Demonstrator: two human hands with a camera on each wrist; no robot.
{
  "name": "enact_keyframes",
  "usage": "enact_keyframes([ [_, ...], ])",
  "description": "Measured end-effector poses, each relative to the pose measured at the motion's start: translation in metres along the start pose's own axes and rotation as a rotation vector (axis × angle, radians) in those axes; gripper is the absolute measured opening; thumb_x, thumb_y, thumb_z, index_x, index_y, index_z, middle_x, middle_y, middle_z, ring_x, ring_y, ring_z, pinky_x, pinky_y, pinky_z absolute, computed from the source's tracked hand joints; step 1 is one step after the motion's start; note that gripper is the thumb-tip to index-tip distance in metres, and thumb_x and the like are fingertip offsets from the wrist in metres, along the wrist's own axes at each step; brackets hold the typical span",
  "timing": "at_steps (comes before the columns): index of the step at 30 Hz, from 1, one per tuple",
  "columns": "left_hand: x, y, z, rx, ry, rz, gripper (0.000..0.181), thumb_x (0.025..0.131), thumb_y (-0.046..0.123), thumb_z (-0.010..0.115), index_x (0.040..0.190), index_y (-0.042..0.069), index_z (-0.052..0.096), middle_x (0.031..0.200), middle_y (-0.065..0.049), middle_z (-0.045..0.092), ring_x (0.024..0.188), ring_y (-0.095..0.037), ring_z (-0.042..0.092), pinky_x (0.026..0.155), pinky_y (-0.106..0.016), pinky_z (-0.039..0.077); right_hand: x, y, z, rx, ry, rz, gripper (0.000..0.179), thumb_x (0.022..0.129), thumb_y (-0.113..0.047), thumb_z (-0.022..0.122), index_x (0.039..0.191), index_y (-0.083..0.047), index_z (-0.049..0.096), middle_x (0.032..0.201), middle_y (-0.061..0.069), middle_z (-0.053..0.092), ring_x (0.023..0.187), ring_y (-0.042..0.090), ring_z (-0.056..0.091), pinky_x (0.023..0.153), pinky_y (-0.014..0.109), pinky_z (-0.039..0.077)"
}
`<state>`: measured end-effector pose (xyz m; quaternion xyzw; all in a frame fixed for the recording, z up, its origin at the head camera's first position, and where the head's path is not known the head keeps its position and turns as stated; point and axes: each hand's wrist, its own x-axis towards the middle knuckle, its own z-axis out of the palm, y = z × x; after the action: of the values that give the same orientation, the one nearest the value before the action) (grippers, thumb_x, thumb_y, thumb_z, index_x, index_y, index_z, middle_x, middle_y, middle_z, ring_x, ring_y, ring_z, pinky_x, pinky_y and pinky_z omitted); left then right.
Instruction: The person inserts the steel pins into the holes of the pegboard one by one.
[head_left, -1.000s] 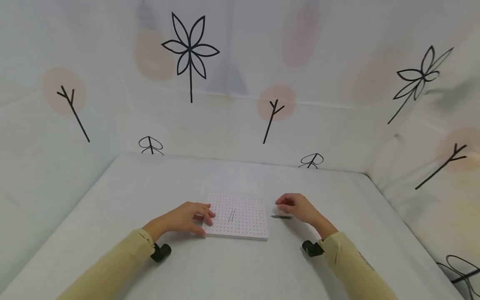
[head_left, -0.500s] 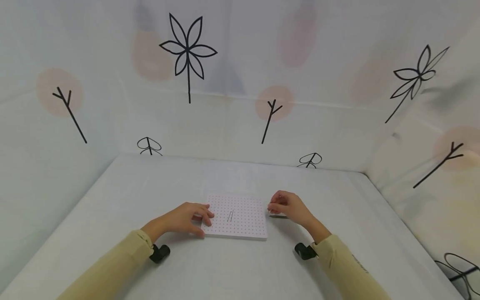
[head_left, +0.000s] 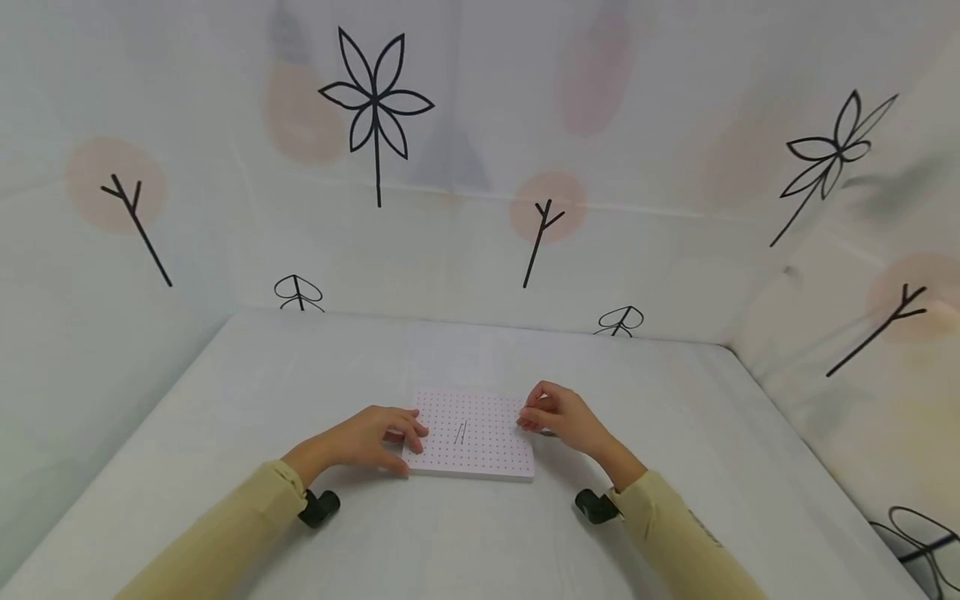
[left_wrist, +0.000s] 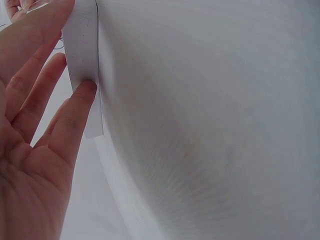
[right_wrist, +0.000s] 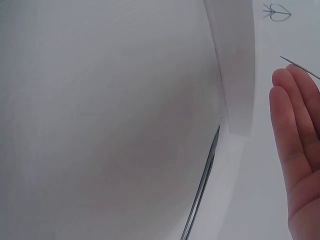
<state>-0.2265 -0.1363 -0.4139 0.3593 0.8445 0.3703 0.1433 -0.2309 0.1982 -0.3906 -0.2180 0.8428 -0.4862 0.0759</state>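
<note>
A white board (head_left: pixel 495 462) with a grid of small dots lies flat on the table. Two thin dark needles (head_left: pixel 460 432) show near its middle. My left hand (head_left: pixel 363 437) holds the board's left side, fingers over the top and thumb at the front corner; in the left wrist view, the thumb (left_wrist: pixel 86 92) presses the board's side face (left_wrist: pixel 82 45). My right hand (head_left: pixel 562 419) is at the board's right edge, fingertips together. Its pinch holds a thin pointed metal needle (right_wrist: pixel 299 66), whose tip sticks out past the fingers in the right wrist view.
Several loose metal needles (right_wrist: pixel 201 187) lie on the table to the right of the board, partly hidden by my right hand in the head view. A white cloth with flower prints (head_left: pixel 450 250) hangs behind the table (head_left: pixel 337 358) and along its sides.
My right hand has moved left, from above the loose needles to the board's right edge, with fingertips still together. My left hand stays on the board, and the head view has shifted slightly.
</note>
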Motion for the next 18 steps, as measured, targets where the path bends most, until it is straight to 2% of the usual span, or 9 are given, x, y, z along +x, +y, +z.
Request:
enact_keyframes([
  [4,0.001,0.0,0.0,0.009,-0.001,-0.002,0.021,0.071,0.014,0.081,0.088,0.019,0.07,0.12,0.0,0.06,0.129,-0.027,0.038,0.095,-0.031,0.045,0.002,-0.008,0.005,0.005,-0.008,-0.014,0.01,0.09,-0.001,0.059,0.092,0.004,0.05,0.089,0.02,0.067,0.08,0.034,0.065,0.073,0.044,0.055],
  [11,0.001,0.002,-0.001,0.009,-0.004,-0.008,0.021,0.071,0.013,0.081,0.088,0.019,0.069,0.12,-0.001,0.06,0.13,-0.028,0.038,0.096,-0.032,0.044,0.007,-0.004,0.013,0.018,-0.017,-0.01,0.015,0.089,-0.01,0.062,0.092,0.0,0.051,0.088,0.013,0.068,0.077,0.024,0.065,0.07,0.033,0.056],
  [16,0.0,0.002,-0.001,0.001,-0.007,-0.015,0.021,0.071,0.013,0.081,0.088,0.019,0.069,0.121,-0.001,0.06,0.13,-0.028,0.037,0.096,-0.033,0.044,0.01,-0.003,0.02,0.03,-0.032,-0.024,0.016,0.089,-0.01,0.063,0.091,-0.001,0.051,0.087,0.013,0.069,0.079,0.025,0.066,0.07,0.034,0.056],
  [18,0.0,0.002,-0.001,0.0,-0.008,-0.015,0.021,0.072,0.014,0.081,0.088,0.019,0.069,0.121,-0.002,0.06,0.13,-0.028,0.037,0.096,-0.033,0.044,0.009,-0.012,0.022,0.035,-0.043,-0.024,0.014,0.089,-0.007,0.061,0.091,0.001,0.05,0.088,0.016,0.068,0.08,0.029,0.066,0.071,0.039,0.056],
])
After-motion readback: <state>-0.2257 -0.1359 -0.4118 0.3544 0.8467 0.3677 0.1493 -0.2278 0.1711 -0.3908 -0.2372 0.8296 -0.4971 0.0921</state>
